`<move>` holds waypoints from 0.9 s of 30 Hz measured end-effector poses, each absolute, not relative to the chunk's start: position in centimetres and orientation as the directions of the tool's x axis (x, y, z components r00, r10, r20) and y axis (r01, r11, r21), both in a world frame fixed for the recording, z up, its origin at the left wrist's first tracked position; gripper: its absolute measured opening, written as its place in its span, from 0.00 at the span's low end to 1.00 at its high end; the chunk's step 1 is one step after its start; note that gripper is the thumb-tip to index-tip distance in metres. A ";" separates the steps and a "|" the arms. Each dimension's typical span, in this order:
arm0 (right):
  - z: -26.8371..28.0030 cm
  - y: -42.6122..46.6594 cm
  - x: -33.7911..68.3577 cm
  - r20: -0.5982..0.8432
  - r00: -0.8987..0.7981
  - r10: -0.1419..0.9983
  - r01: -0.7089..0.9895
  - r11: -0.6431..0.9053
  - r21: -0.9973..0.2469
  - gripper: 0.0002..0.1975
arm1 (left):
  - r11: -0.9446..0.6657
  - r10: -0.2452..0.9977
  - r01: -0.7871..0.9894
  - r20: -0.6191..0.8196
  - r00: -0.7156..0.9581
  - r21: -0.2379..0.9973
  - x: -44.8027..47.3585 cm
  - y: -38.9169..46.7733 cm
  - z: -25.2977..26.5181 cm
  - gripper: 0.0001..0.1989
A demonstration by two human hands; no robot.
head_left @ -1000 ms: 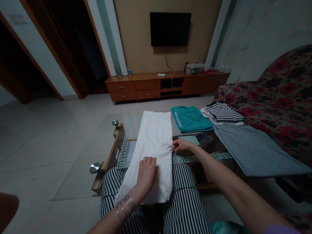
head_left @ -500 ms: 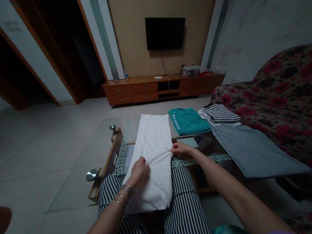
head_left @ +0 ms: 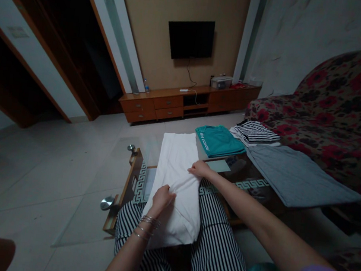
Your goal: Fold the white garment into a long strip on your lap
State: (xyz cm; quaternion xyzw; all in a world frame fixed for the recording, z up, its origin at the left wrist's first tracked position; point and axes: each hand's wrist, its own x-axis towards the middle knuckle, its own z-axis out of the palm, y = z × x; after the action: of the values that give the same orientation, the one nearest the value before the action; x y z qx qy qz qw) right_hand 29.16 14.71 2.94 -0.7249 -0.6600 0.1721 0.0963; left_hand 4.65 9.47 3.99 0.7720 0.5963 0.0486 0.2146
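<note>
**Both hands pinching a white cloth on the table**

While a white cloth [head_left: 176, 170] is lying lengthwise over the glass table [head_left: 87, 212] and drooping onto the lap, both hands are gripping it near its middle. Closed on the left edge, the left hand [head_left: 162, 198], bangles at its wrist, is bunching the fabric into small creases. Across from it, the right hand [head_left: 199, 169] is pinching the right edge, fingers curled down over the fold. Under the near end of the cloth a striped garment [head_left: 214, 243] is spreading over the knees. Beyond the right hand a folded teal shirt [head_left: 219, 141] is sitting, with a folded striped top [head_left: 256, 132] just beside it. Right of that hand a grey garment [head_left: 296, 177] is lying flat, next to a floral sofa [head_left: 342, 115].
</note>
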 end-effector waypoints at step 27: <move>-1.2 11.4 23.8 0.310 -0.166 0.936 0.938 0.247 -0.243 0.18 | -0.588 0.805 0.805 0.153 0.573 0.080 3.9 6.5 0.7 0.23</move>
State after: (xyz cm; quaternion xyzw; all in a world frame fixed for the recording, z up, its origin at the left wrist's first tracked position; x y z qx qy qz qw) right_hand 23.82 11.43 -1.24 -0.6137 -0.7635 -0.0022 0.2010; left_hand 3.87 6.50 0.71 0.8868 0.4541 0.0865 0.0007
